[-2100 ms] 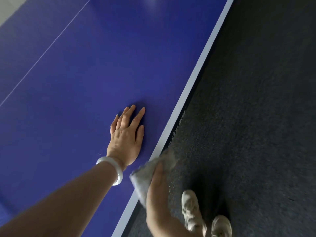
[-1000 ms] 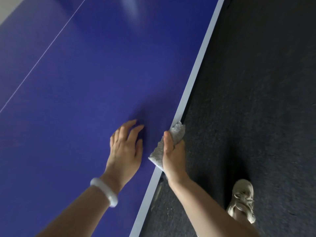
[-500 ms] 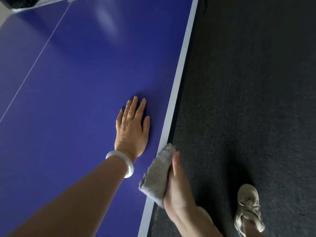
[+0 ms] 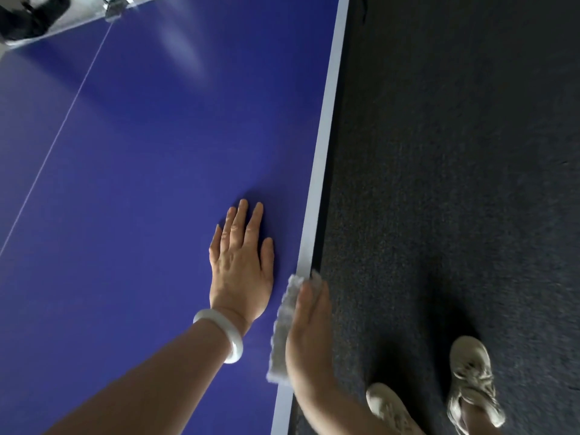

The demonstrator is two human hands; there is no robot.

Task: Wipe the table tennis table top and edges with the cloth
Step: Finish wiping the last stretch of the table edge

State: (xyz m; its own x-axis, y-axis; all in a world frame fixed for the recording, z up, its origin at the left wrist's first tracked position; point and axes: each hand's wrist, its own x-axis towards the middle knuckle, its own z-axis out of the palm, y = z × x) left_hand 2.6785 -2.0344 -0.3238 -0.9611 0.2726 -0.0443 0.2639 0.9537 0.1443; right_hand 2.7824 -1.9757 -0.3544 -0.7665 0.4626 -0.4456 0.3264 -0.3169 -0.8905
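Dark grey carpet [image 4: 455,152] down the whole right side, beside a blue table top [image 4: 157,183] filling the left and middle. Along the right border of the blue, a pale edge stripe [image 4: 326,152] running from the far end to the near bottom, with the table's dark side face just beyond it. Thin white centre line [image 4: 62,127] slanting across the left part of the blue. At the far left corner, a blurred dark net [image 4: 31,20] and a metal clamp [image 4: 114,6] where that line ends.

Left hand [image 4: 240,268] pressed palm down on the blue, near the stripe but not on it. Fingers straight, close together, pointing toward the far end, thumb alongside; holding nothing. White bracelet [image 4: 230,334] round that wrist, bare forearm reaching in from the near left.

Grey-white cloth [image 4: 284,321] draped over the stripe, just right of the left hand and slightly nearer, long side following the table's border, far tip at the outer rim. Right hand [image 4: 309,340] gripping the cloth from the outer side, thumb laid along the top of it and pinning it to the border. Other fingers hidden past the rim, so no telling how far curled. Slight motion blur on cloth and thumb.

On the carpet at the near right, two pale laced shoes [image 4: 470,378], one closer to the table than the other
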